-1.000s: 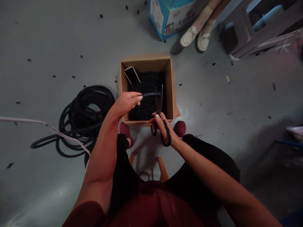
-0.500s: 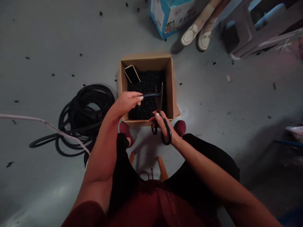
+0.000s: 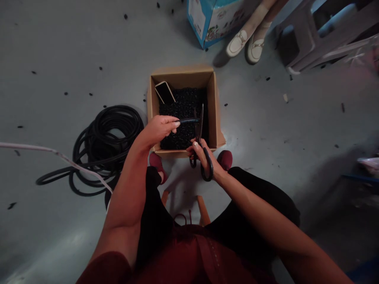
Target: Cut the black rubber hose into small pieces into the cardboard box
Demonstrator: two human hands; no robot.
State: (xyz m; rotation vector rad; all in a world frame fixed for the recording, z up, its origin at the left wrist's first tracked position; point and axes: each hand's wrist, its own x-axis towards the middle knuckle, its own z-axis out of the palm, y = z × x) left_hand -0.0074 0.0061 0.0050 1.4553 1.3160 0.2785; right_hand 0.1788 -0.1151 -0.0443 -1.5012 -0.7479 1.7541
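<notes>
over the cardboard box [image 3: 213,102], left hand [image 3: 158,129] pinches ribbed black tubing [image 3: 189,120]; right hand [image 3: 204,157] grips steel scissors [image 3: 200,138].

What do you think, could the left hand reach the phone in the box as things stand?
Probably yes: the phone leans uncovered in a corner of the cardboard box beyond the left hand, though that hand is gripping the black hose.

Looking around, I can't read any lettering here. The blue carton [image 3: 211,21] on the floor has a white printed panel and flower pictures on its side, but any words on it are too small and blurred to make out.
</notes>
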